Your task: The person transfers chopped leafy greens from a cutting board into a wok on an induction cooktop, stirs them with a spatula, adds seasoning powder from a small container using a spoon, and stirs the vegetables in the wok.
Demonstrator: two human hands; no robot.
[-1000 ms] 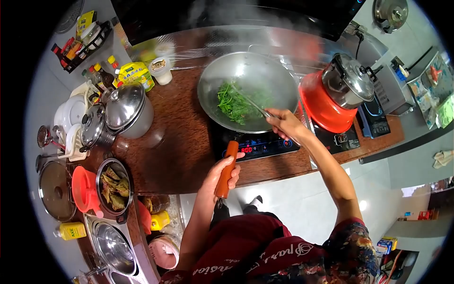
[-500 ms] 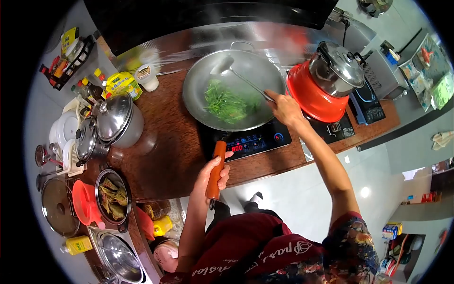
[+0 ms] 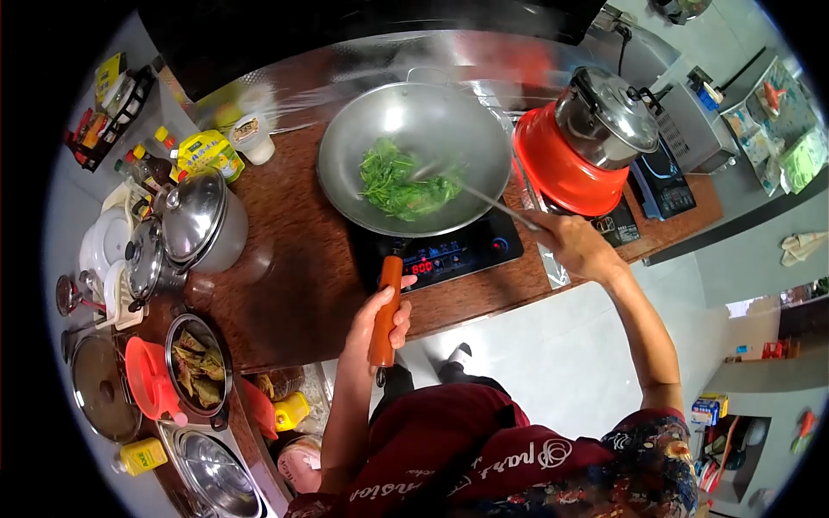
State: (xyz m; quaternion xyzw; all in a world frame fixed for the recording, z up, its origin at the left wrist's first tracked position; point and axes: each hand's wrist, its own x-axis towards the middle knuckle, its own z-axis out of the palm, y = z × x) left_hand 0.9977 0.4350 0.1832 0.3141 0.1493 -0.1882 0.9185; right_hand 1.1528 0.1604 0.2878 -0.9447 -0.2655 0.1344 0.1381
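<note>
My left hand is wrapped around the orange-brown wooden handle of a large grey wok. Leafy greens lie in the wok's middle, with some steam over them. In my right hand is the long handle of a metal wok spatula, which slants down leftward into the wok. Its head is blurred and partly hidden among the greens. Under the wok sits a black induction cooker with red lit digits.
Right of the wok, a steel pot stands in a red basin. On the left are a lidded pot, a yellow pouch, a white tub and a pot of dark leaf-wrapped pieces. A sink is at lower left.
My right hand has moved right and down, drawing the spatula from the wok's far side into the greens. The greens have shifted and spread. My left hand keeps hold of the handle.
</note>
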